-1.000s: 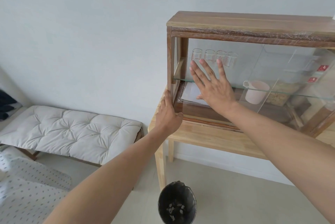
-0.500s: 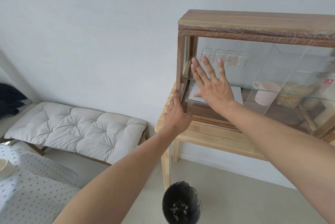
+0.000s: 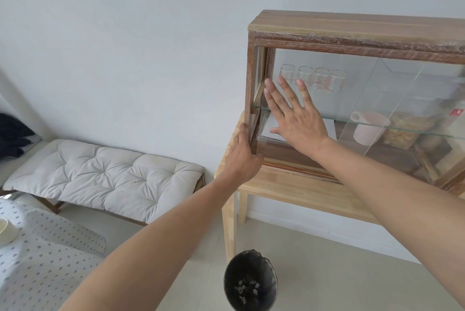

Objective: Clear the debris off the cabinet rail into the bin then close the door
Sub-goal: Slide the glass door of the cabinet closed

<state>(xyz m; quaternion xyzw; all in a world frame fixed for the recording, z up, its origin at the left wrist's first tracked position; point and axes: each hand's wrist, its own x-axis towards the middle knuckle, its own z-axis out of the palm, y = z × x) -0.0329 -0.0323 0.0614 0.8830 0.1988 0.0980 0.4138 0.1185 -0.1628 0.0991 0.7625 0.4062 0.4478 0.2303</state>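
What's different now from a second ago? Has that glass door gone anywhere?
The right hand, flat on the glass door, has slid it left, nearer the cabinet's left post. Nothing was grasped or released. The left hand still holds the post's lower corner; the bin stays on the floor.

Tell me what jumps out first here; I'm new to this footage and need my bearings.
The right hand lies flat with its fingers spread on the glass door, near the left end of the wooden cabinet. The left hand holds the cabinet's lower left corner post. On the floor below stands a black bin with bits of debris in it.
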